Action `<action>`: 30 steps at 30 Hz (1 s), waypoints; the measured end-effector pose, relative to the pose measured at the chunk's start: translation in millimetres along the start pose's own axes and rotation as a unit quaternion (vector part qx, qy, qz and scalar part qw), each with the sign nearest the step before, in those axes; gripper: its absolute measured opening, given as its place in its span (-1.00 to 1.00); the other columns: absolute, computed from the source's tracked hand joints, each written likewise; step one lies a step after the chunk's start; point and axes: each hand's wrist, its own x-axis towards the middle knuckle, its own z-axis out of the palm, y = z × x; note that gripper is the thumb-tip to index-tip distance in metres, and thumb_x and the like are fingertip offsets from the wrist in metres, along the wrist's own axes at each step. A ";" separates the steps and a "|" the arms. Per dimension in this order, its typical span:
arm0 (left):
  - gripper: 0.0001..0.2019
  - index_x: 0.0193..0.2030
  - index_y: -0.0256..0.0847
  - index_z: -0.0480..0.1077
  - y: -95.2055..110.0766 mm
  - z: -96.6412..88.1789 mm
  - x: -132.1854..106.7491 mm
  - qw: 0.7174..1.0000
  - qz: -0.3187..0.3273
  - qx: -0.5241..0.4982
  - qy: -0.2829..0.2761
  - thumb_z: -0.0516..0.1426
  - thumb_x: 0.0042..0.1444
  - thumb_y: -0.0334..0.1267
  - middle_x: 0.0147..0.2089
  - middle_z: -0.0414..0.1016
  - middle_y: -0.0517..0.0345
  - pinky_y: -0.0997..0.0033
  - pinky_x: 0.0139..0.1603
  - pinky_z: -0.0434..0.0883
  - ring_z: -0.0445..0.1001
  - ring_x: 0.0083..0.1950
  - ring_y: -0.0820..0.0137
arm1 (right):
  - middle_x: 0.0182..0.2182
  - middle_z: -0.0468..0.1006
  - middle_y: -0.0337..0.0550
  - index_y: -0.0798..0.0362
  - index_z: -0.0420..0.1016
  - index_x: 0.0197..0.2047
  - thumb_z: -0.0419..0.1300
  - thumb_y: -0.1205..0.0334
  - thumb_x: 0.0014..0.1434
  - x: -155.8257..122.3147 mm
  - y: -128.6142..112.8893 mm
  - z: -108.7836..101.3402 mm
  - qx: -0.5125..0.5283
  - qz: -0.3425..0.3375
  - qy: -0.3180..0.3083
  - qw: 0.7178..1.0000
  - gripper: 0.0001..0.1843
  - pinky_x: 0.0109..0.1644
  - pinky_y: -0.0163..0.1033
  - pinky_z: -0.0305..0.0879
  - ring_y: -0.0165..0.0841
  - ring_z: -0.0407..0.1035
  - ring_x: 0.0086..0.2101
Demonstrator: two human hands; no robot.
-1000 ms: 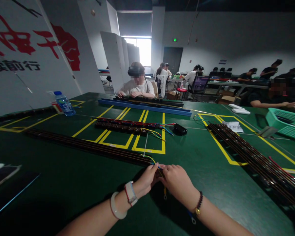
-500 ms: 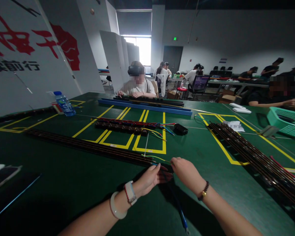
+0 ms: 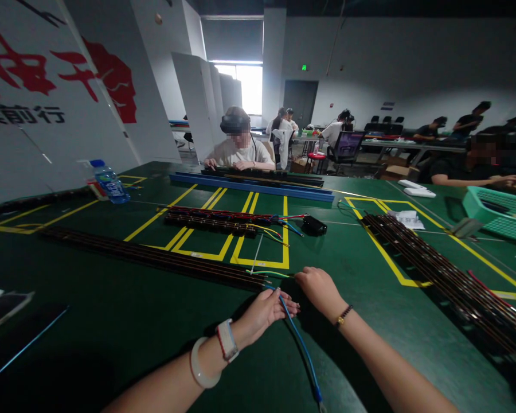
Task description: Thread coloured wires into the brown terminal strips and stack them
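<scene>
Near the right end of a long dark bundle of bars [image 3: 155, 258], my left hand [image 3: 262, 314] has its thumb against a blue cable [image 3: 300, 338], with the other fingers loosely stretched beneath. That cable curves down toward me and ends in a metal lug near the bottom edge. My right hand [image 3: 320, 288], fingers closed, pinches the end of a yellow-green wire [image 3: 269, 273] coming from the same bundle end. A thin white cable tie [image 3: 257, 254] sticks up beside this wire.
Across the green table [image 3: 189, 350], a person sits behind blue rails [image 3: 249, 187]. A shorter wired bundle [image 3: 215, 221] lies ahead, beside a black connector [image 3: 315, 225]. More bars [image 3: 438, 269] and a green basket [image 3: 499, 212] are at right; a water bottle [image 3: 110, 182] stands at left.
My right hand has shifted slightly left and up with the yellow-green wire. The blue cable's lug end has swung slightly left, and more of its upper length shows beside my left hand.
</scene>
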 end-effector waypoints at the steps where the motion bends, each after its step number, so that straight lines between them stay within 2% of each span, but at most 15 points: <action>1: -0.75 -0.21 -0.41 0.26 -0.4 -0.2 0.4 1.000 0.000 0.001 -0.001 0.03 0.22 -0.18 -0.22 0.49 -0.22 0.08 0.06 0.35 0.52 -0.14 0.22 | -0.28 0.51 -0.10 0.03 0.51 -0.15 0.04 0.28 0.25 -1.3 -1.0 -4.5 0.009 -0.001 0.009 1.000 -0.78 -0.17 -0.29 0.17 -0.32 0.39 -0.23; 4: -0.73 -0.19 -0.40 0.27 -1.5 0.0 0.8 1.000 -0.004 0.007 0.005 0.04 0.22 -0.16 -0.23 0.49 -0.18 0.09 0.02 0.37 0.52 -0.19 0.26 | -0.25 0.52 -0.12 -0.01 0.49 -0.07 0.01 0.16 0.29 -4.6 -5.7 -16.2 0.047 -0.006 0.046 0.998 -0.73 -0.14 -0.30 0.18 -0.34 0.40 -0.20; 7: -0.70 -0.14 -0.38 0.25 -2.3 1.8 -1.8 0.999 -0.015 0.027 0.023 0.06 0.19 -0.12 -0.16 0.48 -0.19 0.10 -0.01 0.38 0.52 -0.20 0.28 | -0.25 0.54 -0.14 -0.01 0.48 -0.07 -0.08 0.14 0.33 -5.7 -9.3 -19.7 0.072 -0.001 0.065 0.995 -0.67 -0.16 -0.33 0.19 -0.37 0.41 -0.22; 9: -0.66 -0.13 -0.36 0.24 -1.9 2.4 -4.7 0.997 -0.030 0.063 0.031 0.08 0.16 -0.07 -0.16 0.48 -0.20 0.13 -0.03 0.39 0.53 -0.19 0.27 | -0.24 0.54 -0.15 -0.01 0.48 -0.08 -0.12 0.14 0.35 -5.4 -8.8 -18.0 0.078 0.013 0.061 0.995 -0.64 -0.20 -0.34 0.19 -0.38 0.42 -0.23; 12: -0.57 -0.18 -0.34 0.23 1.8 0.4 -8.3 0.986 -0.060 0.152 0.021 0.09 0.10 0.07 -0.27 0.50 -0.14 0.23 -0.16 0.41 0.54 -0.27 0.27 | -0.21 0.55 -0.16 -0.01 0.48 -0.09 -0.11 0.14 0.34 -4.0 -4.3 -13.8 0.079 0.028 0.051 0.995 -0.65 -0.23 -0.35 0.19 -0.39 0.43 -0.23; 14: -0.52 -0.22 -0.32 0.23 6.4 -2.7 -8.7 0.974 -0.081 0.210 0.014 0.05 0.09 0.15 -0.40 0.48 -0.04 0.32 -0.30 0.40 0.52 -0.39 0.32 | -0.21 0.55 -0.18 -0.03 0.47 -0.10 -0.11 0.14 0.34 -3.3 -1.4 -11.8 0.080 0.026 0.054 0.995 -0.66 -0.24 -0.35 0.19 -0.38 0.43 -0.23; 17: -0.50 -0.32 -0.30 0.23 15.1 -7.9 -7.0 0.949 -0.112 0.293 0.017 -0.04 0.10 0.21 -0.60 0.37 0.13 0.44 -0.50 0.31 0.39 -0.60 0.43 | -0.22 0.55 -0.19 -0.05 0.47 -0.11 -0.13 0.12 0.35 -2.4 -0.2 -10.0 0.080 0.020 0.053 0.995 -0.65 -0.25 -0.35 0.18 -0.38 0.42 -0.23; 22: -0.48 -0.49 -0.29 0.24 27.5 -14.0 -4.3 0.891 -0.139 0.431 0.011 -0.07 0.11 0.19 -0.72 0.25 0.21 0.52 -0.64 0.19 0.20 -0.74 0.52 | -0.25 0.55 -0.16 -0.02 0.49 -0.14 -0.12 0.12 0.35 -1.7 -2.4 -6.5 0.087 0.015 0.049 0.995 -0.64 -0.22 -0.36 0.18 -0.39 0.42 -0.22; 24: -0.46 -0.50 -0.30 0.24 30.6 -15.3 -4.1 0.883 -0.146 0.447 -0.001 -0.07 0.10 0.22 -0.71 0.27 0.18 0.52 -0.64 0.19 0.23 -0.73 0.51 | -0.26 0.55 -0.17 -0.01 0.49 -0.16 -0.10 0.13 0.34 -1.5 -2.2 -5.3 0.090 0.016 0.049 0.995 -0.65 -0.22 -0.36 0.18 -0.39 0.42 -0.22; 28: -0.37 -0.39 -0.33 0.30 35.1 -17.3 -4.0 0.897 -0.164 0.407 -0.049 -0.03 -0.03 0.35 -0.55 0.46 -0.04 0.45 -0.54 0.31 0.46 -0.55 0.34 | -0.26 0.55 -0.17 0.00 0.50 -0.15 -0.10 0.16 0.34 -1.5 -2.0 -6.9 0.095 0.018 0.044 0.994 -0.66 -0.20 -0.34 0.18 -0.38 0.42 -0.22; 30: -0.33 -0.34 -0.34 0.34 36.9 -18.8 -3.6 0.900 -0.163 0.399 -0.062 0.00 -0.08 0.37 -0.48 0.50 -0.10 0.40 -0.50 0.36 0.51 -0.47 0.28 | -0.24 0.55 -0.16 0.01 0.48 -0.12 -0.12 0.19 0.35 -2.0 -4.4 -9.8 0.105 0.016 0.053 0.993 -0.66 -0.14 -0.32 0.17 -0.38 0.41 -0.19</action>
